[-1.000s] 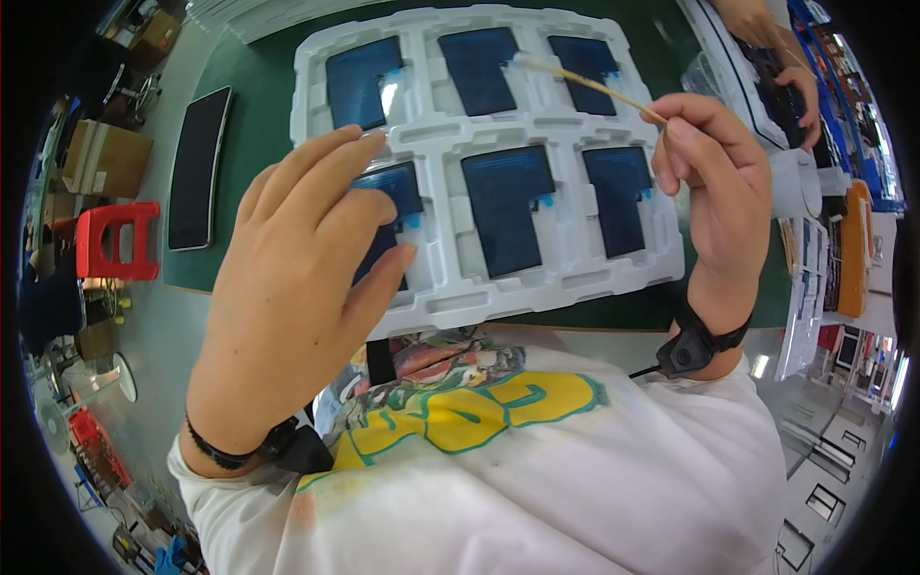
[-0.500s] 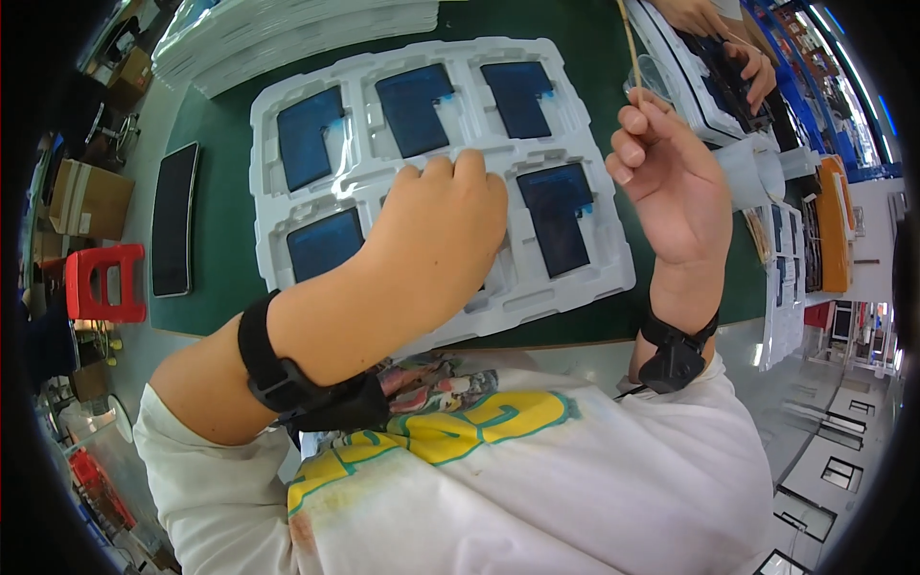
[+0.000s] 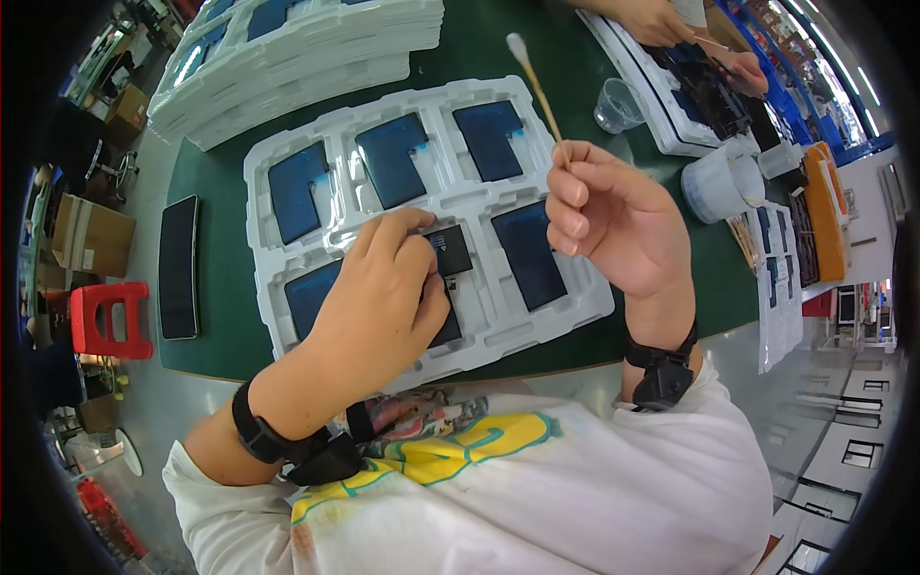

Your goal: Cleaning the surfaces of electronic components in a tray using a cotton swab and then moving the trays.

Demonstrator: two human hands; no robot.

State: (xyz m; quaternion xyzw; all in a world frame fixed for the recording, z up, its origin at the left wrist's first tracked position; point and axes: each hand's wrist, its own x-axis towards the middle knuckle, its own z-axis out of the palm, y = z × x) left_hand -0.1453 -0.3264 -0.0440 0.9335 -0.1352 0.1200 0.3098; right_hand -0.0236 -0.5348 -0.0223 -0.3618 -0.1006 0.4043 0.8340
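My right hand [image 3: 613, 216] pinches the lower end of a cotton swab [image 3: 538, 91], its white tip pointing up and away. Over the lower middle pocket of a white plastic tray [image 3: 487, 333], my left hand [image 3: 383, 287] has bent fingers and thumb at the edges of a flat black part [image 3: 452, 251]. That hand partly covers the part. Flat, notched dark-blue pieces lie in the other pockets, among them an upper middle piece [image 3: 391, 158] and a lower right piece [image 3: 530, 257]. A lower left piece [image 3: 309, 295] is partly behind my left hand.
Stacked white trays [image 3: 297, 67] rise at the far left. A dark flat device [image 3: 179, 268] lies left of the tray. To the right stand a clear cup [image 3: 618, 105] and a whitish tub [image 3: 721, 182]. A co-worker's hands [image 3: 656, 21] work over a dark device [image 3: 704, 91].
The swab and my right hand have come left and nearer, bringing the swab's tip into view. My left hand has shifted left and nearer, uncovering the black part. The view has tilted upward.
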